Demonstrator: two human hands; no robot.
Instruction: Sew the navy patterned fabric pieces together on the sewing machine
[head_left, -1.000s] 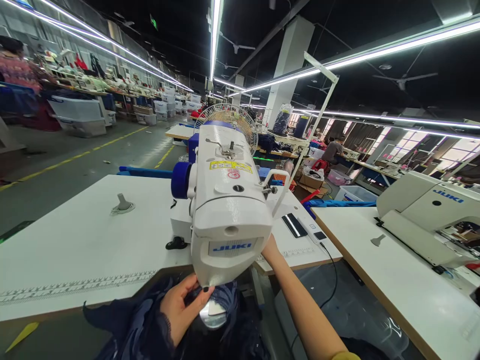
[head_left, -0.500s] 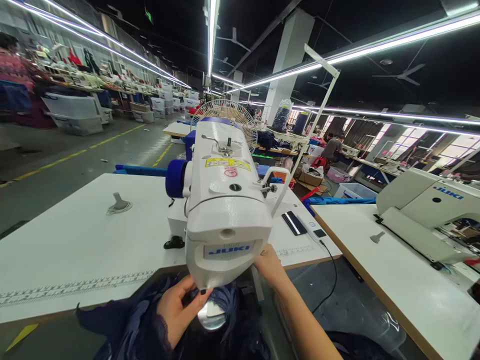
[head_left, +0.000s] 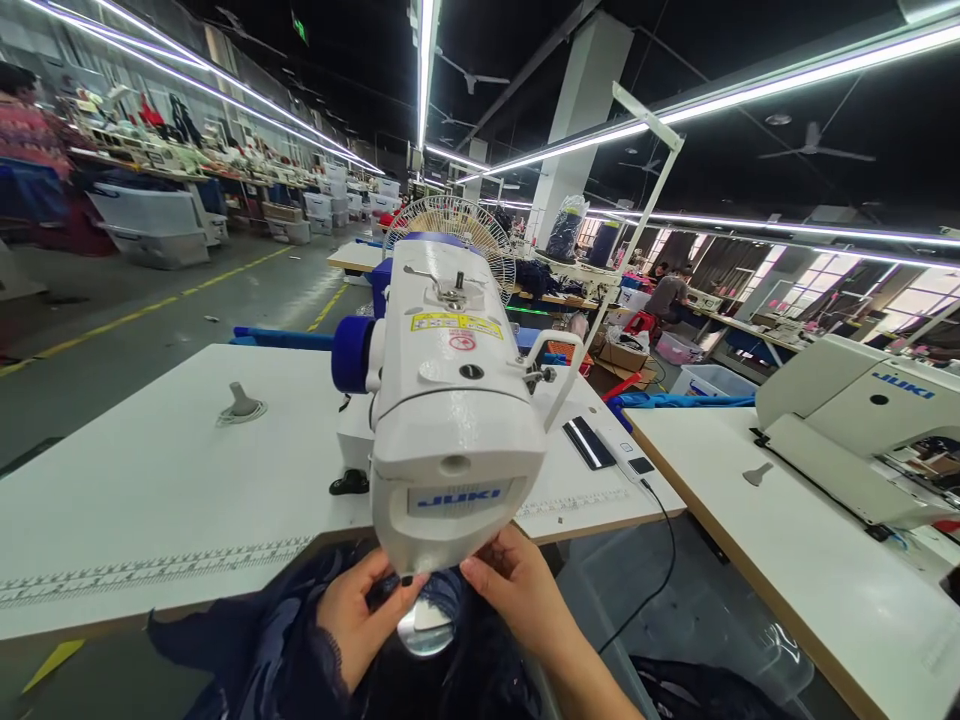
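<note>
A white JUKI sewing machine (head_left: 457, 440) stands in front of me, its head end facing me. Dark navy fabric with a lacy edge (head_left: 255, 640) lies bunched under the head and hangs over the front. My left hand (head_left: 364, 612) pinches this fabric at the left of the needle area, thumb pointing right. On the other side my right hand (head_left: 521, 592) has its thumb and fingers closed on the fabric, fingertips partly hidden by the machine head. Between the hands a round shiny piece (head_left: 426, 630) shows below the head. The needle is out of sight.
A printed ruler (head_left: 150, 575) runs along the white tabletop's (head_left: 187, 450) front edge. A dark phone (head_left: 588, 443) and a cabled white device (head_left: 634, 460) lie at right. Another JUKI machine (head_left: 862, 430) stands farther right. A clear plastic bin (head_left: 697, 610) sits below; a fan (head_left: 450, 225) stands behind.
My right hand has come back from behind the right side of the machine head toward me and left, onto the fabric near the needle area. My left hand stays nearly in place.
</note>
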